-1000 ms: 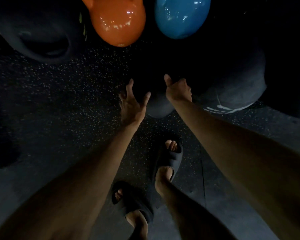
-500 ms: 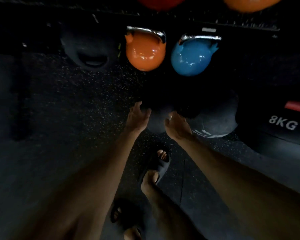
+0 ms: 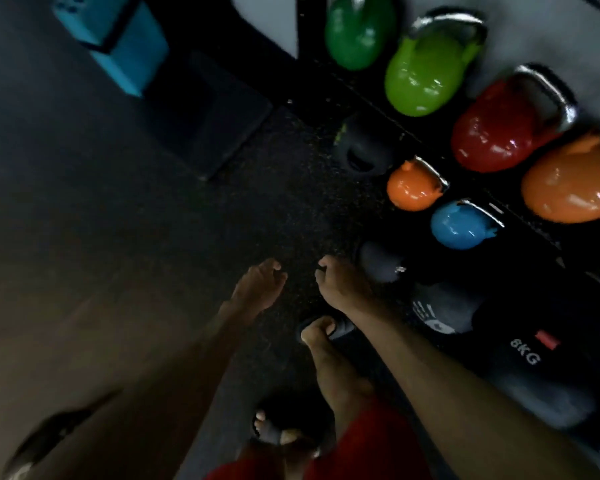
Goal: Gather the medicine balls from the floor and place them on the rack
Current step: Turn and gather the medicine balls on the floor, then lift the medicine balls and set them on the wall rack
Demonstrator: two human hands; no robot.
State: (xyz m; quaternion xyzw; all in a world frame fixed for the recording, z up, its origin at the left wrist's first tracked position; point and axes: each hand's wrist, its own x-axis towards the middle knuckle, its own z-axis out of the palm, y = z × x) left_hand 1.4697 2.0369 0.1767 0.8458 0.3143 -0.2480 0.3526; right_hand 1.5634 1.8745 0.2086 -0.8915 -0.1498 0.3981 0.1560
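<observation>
Both arms reach straight down, palms turned inward. The left hand (image 3: 258, 285) has loosely curled fingers and holds nothing; the right hand (image 3: 342, 287) is equally slack and empty, just beside a small dark ball (image 3: 378, 261). Right of it on the speckled rubber floor (image 3: 222, 237), along the foot of the rack (image 3: 371, 98), lie a matte grey ball (image 3: 444, 311) with white print and a black medicine ball (image 3: 534, 375) marked 8KG. Nearby stand glossy orange (image 3: 413, 188) and blue (image 3: 459, 226) kettlebells with steel handles.

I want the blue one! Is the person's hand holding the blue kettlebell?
No, the blue kettlebell sits well apart from the left hand and the right hand, with nothing touching it.
</observation>
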